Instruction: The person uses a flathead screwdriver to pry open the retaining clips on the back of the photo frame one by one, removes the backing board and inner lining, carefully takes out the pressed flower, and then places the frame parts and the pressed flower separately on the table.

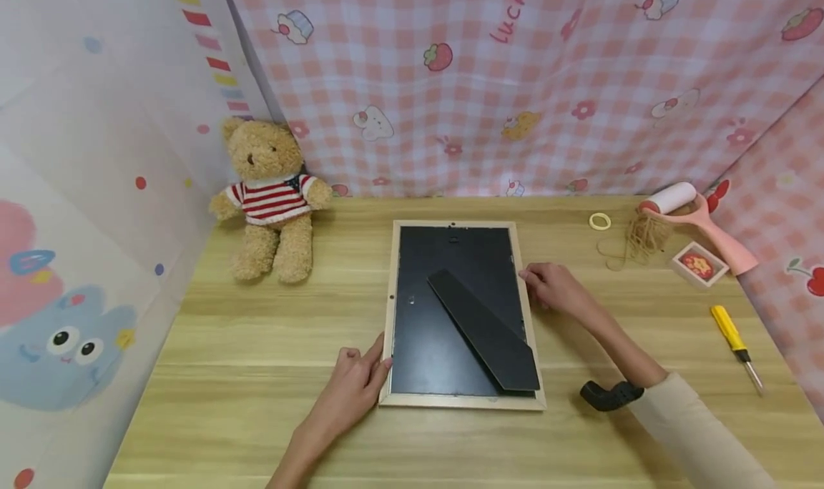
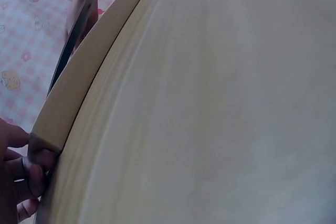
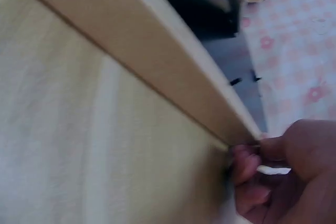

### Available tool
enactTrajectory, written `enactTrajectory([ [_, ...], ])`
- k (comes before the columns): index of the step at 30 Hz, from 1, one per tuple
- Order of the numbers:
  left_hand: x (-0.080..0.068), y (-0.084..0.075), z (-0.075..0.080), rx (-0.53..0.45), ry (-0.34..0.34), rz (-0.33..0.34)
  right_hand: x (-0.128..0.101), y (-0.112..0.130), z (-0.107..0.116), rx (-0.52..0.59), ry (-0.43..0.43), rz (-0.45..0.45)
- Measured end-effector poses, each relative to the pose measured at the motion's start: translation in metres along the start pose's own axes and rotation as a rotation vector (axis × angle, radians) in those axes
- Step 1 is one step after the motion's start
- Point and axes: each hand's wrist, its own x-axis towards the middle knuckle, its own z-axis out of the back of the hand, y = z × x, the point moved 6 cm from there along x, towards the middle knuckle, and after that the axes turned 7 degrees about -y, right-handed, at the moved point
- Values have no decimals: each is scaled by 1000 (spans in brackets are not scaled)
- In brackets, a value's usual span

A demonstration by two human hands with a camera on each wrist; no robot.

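The left hand (image 1: 352, 387) presses flat fingers against the near left edge of the picture frame (image 1: 460, 314), face down mid-desk (image 1: 257, 346); the right hand (image 1: 555, 287) pinches its far right edge. Seemingly steadying it; next, likely freeing the black backing.

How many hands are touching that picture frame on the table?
2. The left hand rests its fingers against the picture frame at the near left edge; the right hand touches the right edge, farther back.
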Motion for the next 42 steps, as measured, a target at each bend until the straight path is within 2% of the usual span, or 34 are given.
enactTrajectory([
  [3, 5, 2, 1, 9, -23, -19, -7, 5, 7, -62, -106, 29],
  [5, 10, 5, 3, -1, -50, -39, -17, 34, 16, -52, -161, 47],
  [6, 14, 9, 3, -17, -67, -51, -21, 51, 19, -16, -162, 53],
  [8, 23, 19, 2, -64, -86, -54, -27, 86, 19, 129, -86, 52],
  [10, 34, 31, -2, -119, -80, -47, -33, 116, 13, 263, 54, -11],
  [12, 45, 43, -9, -173, -56, -21, -34, 126, 3, 365, 162, -77],
  [14, 56, 52, -15, -192, -24, -2, -33, 129, -7, 424, 222, -130],
  [17, 70, 58, -22, -205, 4, 13, -31, 124, -18, 457, 233, -168],
  [21, 82, 52, -21, -207, -13, -3, -29, 121, -34, 593, 244, -269],
  [25, 86, 47, -19, -208, -43, -10, -29, 120, -45, 771, 242, -378],
  [28, 87, 46, -19, -215, -60, -1, -30, 118, -46, 817, 238, -380],
  [35, 89, 37, -13, -278, -50, 88, -32, 117, -43, 839, 226, -338],
  [40, 89, 36, -13, -329, -94, 53, -33, 118, -42, 812, 223, -319],
  [42, 89, 38, -14, -396, -106, 67, -33, 119, -41, 800, 219, -303],
])
